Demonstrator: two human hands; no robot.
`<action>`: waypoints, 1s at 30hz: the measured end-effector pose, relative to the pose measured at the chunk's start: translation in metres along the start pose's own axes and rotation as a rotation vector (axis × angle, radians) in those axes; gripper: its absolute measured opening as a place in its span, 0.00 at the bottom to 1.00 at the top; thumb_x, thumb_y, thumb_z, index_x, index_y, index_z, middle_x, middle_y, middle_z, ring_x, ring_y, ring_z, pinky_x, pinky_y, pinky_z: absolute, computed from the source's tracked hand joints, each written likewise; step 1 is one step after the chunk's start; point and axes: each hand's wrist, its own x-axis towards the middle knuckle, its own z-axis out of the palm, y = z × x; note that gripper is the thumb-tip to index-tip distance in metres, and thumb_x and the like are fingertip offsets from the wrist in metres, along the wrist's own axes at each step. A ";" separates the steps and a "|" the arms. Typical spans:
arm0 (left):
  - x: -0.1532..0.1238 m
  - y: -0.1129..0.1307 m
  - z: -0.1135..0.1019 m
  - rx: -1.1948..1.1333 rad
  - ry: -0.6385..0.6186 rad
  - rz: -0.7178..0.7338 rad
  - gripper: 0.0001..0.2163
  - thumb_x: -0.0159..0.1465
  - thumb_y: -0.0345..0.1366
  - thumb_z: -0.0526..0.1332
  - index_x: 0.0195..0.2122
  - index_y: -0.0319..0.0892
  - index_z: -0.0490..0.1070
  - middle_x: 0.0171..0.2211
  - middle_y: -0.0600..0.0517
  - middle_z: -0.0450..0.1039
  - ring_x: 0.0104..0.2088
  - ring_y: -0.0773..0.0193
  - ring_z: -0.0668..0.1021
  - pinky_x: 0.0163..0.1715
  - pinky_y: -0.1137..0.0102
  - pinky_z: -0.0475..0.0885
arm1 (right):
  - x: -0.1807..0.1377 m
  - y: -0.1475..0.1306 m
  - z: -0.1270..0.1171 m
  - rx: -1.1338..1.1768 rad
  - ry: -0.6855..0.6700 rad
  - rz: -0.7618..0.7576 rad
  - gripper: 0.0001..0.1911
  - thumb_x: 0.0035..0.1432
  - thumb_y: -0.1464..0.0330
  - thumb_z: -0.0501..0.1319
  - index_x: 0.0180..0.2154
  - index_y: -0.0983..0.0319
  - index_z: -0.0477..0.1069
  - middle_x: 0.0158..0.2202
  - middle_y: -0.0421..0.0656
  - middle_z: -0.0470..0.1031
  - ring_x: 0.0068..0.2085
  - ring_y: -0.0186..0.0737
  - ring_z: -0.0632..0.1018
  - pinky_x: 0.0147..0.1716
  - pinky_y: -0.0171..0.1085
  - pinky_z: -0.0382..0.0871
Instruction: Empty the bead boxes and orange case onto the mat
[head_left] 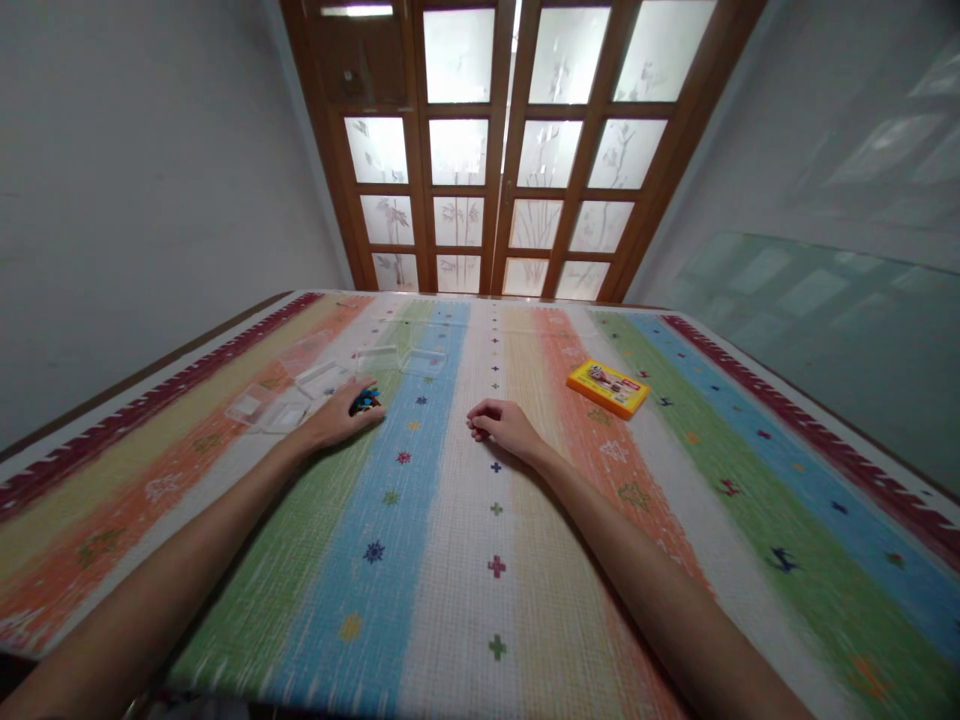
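Note:
My left hand [341,415] rests on the left part of the cloth, its fingers and thumb curved around a small cluster of blue, dark and brownish pieces [366,402]. Their exact kind is too small to make out. Right beside this hand lie clear plastic boxes, among them an open one [324,379] and a smaller one [286,415]. Over the white stripe in the middle is my right hand [508,426], fingers curled in with the tips close together. Whatever those fingertips hold, if anything, does not show.
A yellow box [607,388] with a printed picture lies to the right of my right hand. More clear plastic trays [421,362] stand beyond my left hand. A striped cloth [457,560] covers the table. Behind are wooden doors with glass panes [457,150]; a glass panel [817,310] leans at the right.

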 end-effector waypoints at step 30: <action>0.010 0.001 0.013 0.166 0.022 0.122 0.16 0.59 0.51 0.60 0.36 0.45 0.78 0.47 0.44 0.80 0.51 0.48 0.78 0.60 0.51 0.67 | 0.000 0.000 -0.001 -0.030 -0.002 -0.024 0.01 0.50 0.73 0.64 0.29 0.63 0.74 0.25 0.41 0.76 0.25 0.33 0.76 0.28 0.33 0.72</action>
